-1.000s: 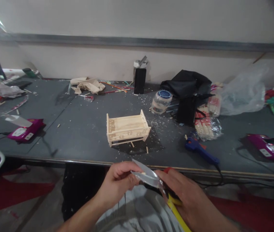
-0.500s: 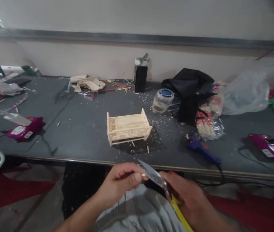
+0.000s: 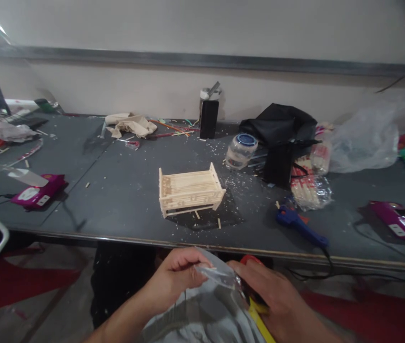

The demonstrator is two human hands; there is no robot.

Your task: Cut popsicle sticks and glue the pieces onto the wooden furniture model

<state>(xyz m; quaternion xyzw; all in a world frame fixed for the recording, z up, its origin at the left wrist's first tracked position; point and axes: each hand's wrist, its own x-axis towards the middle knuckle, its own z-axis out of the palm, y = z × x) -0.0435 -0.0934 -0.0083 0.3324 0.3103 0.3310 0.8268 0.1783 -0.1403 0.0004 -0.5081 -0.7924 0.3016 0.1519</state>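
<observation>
My left hand (image 3: pixel 177 274) is closed, with thumb and fingers pinching a thin wooden stick. Only a small end of that stick shows, close to the blades. Scissors (image 3: pixel 220 275) with a yellow handle are gripped in my right hand (image 3: pixel 276 295); their blades point left and stand apart around the stick's end by my left fingertips. Both hands are over my lap, in front of the table edge. Beyond them on the table stands a small bed-like frame (image 3: pixel 192 185) built of wooden sticks, with a few cut stick bits lying beside it.
The dark table (image 3: pixel 124 190) carries scattered chips. A blue glue gun (image 3: pixel 300 225), a jar (image 3: pixel 241 152) with a blue lid and a packet of sticks (image 3: pixel 308 188) are to the right. Purple power boxes (image 3: pixel 40 191) sit at both sides. A phone (image 3: pixel 208 119) leans upright at the back.
The scissor blades have parted and come left around the stick held in my left hand. My right hand has shifted slightly left. The stick frame stands as before.
</observation>
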